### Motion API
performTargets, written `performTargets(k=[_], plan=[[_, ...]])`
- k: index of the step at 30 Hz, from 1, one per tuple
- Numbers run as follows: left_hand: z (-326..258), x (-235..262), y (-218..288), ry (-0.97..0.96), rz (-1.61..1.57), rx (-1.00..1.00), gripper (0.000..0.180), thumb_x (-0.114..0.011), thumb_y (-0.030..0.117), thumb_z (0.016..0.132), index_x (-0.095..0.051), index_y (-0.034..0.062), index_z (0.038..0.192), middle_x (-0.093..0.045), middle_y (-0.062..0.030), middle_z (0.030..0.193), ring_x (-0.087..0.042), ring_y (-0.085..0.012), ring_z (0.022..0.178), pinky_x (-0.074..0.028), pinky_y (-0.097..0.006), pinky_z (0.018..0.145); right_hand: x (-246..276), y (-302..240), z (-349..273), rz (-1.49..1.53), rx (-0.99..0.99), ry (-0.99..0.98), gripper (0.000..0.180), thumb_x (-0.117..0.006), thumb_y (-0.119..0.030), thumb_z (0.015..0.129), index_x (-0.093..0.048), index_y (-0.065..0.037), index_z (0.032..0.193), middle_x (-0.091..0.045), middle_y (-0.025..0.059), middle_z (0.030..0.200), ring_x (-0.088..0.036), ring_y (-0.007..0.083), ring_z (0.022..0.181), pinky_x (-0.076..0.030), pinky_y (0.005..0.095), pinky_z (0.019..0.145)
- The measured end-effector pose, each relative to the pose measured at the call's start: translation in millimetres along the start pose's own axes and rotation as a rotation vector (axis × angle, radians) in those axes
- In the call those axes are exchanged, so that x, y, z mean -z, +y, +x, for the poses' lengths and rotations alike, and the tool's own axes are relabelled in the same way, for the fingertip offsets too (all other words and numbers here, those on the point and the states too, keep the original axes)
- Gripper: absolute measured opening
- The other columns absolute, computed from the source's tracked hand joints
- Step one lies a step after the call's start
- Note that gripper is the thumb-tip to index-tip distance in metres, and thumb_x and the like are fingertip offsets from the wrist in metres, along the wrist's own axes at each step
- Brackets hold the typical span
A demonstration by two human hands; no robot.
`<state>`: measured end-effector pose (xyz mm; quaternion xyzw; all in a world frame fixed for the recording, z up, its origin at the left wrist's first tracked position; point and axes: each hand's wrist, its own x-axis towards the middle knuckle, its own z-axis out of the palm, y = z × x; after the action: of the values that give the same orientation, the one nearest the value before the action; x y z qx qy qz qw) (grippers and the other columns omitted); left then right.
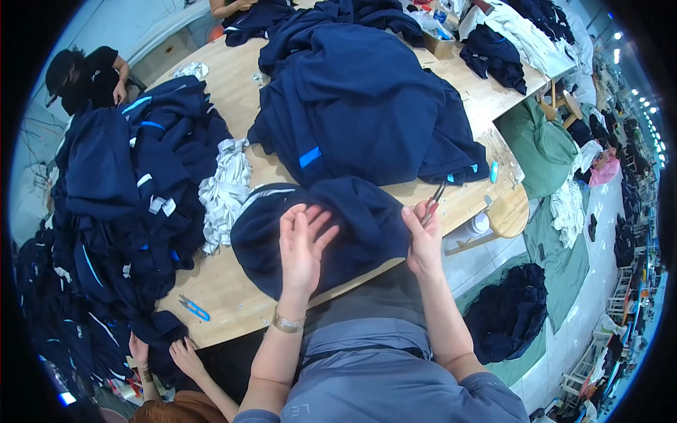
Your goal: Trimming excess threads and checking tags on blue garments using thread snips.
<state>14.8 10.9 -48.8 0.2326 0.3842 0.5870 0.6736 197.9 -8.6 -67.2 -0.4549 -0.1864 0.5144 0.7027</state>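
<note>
A navy blue garment (345, 211) lies bunched in front of me at the near edge of the wooden table. Over its left part, my left hand (302, 247) is raised with the palm turned up and the fingers apart, holding nothing that I can see. At the garment's right edge, my right hand (424, 240) is closed around small thread snips (433, 203) with red on the handle, their dark blades pointing up and away. The thumb of that hand touches or nearly touches the cloth; whether it also pinches the fabric, I cannot tell.
A large navy garment pile (360, 99) rises ahead, another heap (134, 169) on the left. White cloth strips (224, 190) lie between. Blue snips (194, 308) rest near the table edge. A co-worker's hands (185, 358) hold dark fabric at lower left. A stool (509, 213) stands right.
</note>
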Motion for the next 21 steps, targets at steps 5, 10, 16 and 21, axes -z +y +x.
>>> performTargets(k=[5, 10, 16, 21], plan=[[-25, 19, -6, -0.380, 0.745, 0.307, 0.043, -0.037, 0.037, 0.097, -0.061, 0.0014, 0.095, -0.062, -0.0063, 0.081, -0.059, -0.0126, 0.073, -0.047, -0.024, 0.054, -3, 8, -3, 0.156, -0.010, 0.048, 0.025, -0.062, -0.003, 0.085, -0.039, -0.012, 0.081, -0.050, -0.0005, 0.078, -0.046, 0.0063, 0.072, -0.040, 0.0194, 0.069], [-40, 9, -35, -0.470, 0.647, 0.414, 0.050, -0.033, 0.047, 0.096, -0.058, 0.0037, 0.105, -0.062, -0.0033, 0.076, -0.057, -0.0112, 0.060, -0.043, -0.022, 0.048, -26, 2, -15, 0.221, -0.021, 0.087, 0.025, -0.058, 0.001, 0.086, -0.038, -0.013, 0.080, -0.049, -0.0005, 0.077, -0.050, 0.0073, 0.069, -0.042, 0.0203, 0.062], [-25, -34, -2, 0.009, -0.209, 0.384, 0.018, -0.051, 0.026, 0.094, -0.056, 0.0145, 0.106, -0.064, 0.0013, 0.094, -0.061, -0.0098, 0.071, -0.045, -0.018, 0.052, -29, 5, -20, -0.170, 0.226, -0.038, 0.024, -0.060, -0.001, 0.086, -0.038, -0.010, 0.081, -0.043, -0.0019, 0.075, -0.039, 0.0053, 0.066, -0.036, 0.0186, 0.062], [-23, -11, 0, -0.214, -0.479, 0.459, 0.020, -0.050, 0.023, 0.094, -0.057, 0.0126, 0.110, -0.061, -0.0035, 0.110, -0.059, -0.0126, 0.096, -0.052, -0.027, 0.072, -32, -2, -25, -0.694, 0.378, -0.069, 0.025, -0.060, 0.003, 0.083, -0.037, -0.008, 0.085, -0.047, 0.0023, 0.084, -0.045, 0.0078, 0.074, -0.039, 0.0205, 0.066]])
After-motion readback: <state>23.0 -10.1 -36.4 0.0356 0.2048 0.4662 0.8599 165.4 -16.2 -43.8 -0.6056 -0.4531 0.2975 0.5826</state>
